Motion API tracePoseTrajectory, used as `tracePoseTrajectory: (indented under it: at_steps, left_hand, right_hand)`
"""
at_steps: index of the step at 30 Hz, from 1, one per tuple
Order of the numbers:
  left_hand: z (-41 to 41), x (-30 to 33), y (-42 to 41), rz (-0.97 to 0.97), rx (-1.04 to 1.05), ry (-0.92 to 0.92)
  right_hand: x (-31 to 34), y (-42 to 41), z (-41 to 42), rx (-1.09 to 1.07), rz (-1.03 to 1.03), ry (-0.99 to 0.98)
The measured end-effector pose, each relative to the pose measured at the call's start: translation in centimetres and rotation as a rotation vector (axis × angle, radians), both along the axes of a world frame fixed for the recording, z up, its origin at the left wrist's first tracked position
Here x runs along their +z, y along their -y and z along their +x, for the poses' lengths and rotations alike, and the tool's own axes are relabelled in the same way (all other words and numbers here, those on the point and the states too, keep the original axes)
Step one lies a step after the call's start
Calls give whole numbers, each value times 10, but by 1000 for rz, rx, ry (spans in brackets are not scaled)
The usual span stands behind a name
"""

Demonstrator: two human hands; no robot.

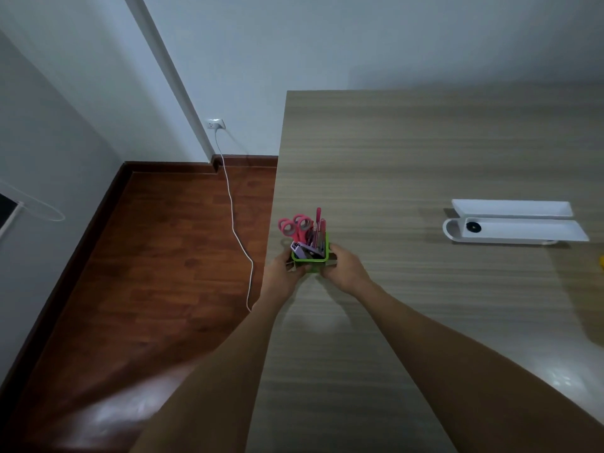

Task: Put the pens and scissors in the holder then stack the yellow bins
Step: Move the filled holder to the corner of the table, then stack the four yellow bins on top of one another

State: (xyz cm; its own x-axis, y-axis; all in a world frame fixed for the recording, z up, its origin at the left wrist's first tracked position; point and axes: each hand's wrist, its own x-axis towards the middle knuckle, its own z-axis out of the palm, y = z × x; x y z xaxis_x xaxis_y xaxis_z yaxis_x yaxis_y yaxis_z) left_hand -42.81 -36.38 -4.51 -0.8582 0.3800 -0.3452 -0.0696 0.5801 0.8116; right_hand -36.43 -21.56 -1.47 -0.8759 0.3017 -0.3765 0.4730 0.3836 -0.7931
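Fingers of the left hand (283, 272) and right hand (343, 269) are seemingly curled round a green square plastic holder (310, 260) filled with pink-handled scissors (295, 226) near the wooden table's (425, 158) left edge.

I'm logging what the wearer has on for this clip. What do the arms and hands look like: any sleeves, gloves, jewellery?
Both forearms are bare as far as the frame shows, no sleeves in view. The left hand and right hand wear no gloves; no watch or bracelet shows. Rings are too small to tell.

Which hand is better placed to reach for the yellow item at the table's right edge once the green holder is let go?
Probably the right hand. Both hands grip the green plastic holder near the wooden table's left edge, and the left hand is farther from the yellow item, which is barely visible at the frame's right edge.
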Motion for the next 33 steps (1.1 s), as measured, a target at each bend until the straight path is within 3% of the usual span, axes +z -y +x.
tracePoseTrajectory:
  at_steps: [7,12,15,25,33]
  left_hand:
    - [45,-11,-3,-332,-11,25]
    - [90,-9,-12,-497,-44,-148]
    - [117,-4,-21,-576,-72,-267]
    - [201,22,-100,-605,-286,-382]
    - [307,52,-186,-585,-251,-397]
  right_hand:
    - [-10,-3,40,117,269,199]
    - [-13,-14,89,226,524,218]
    - [-12,-27,121,213,569,245]
    - [1,-98,224,139,646,224]
    - [27,-193,322,136,663,177]
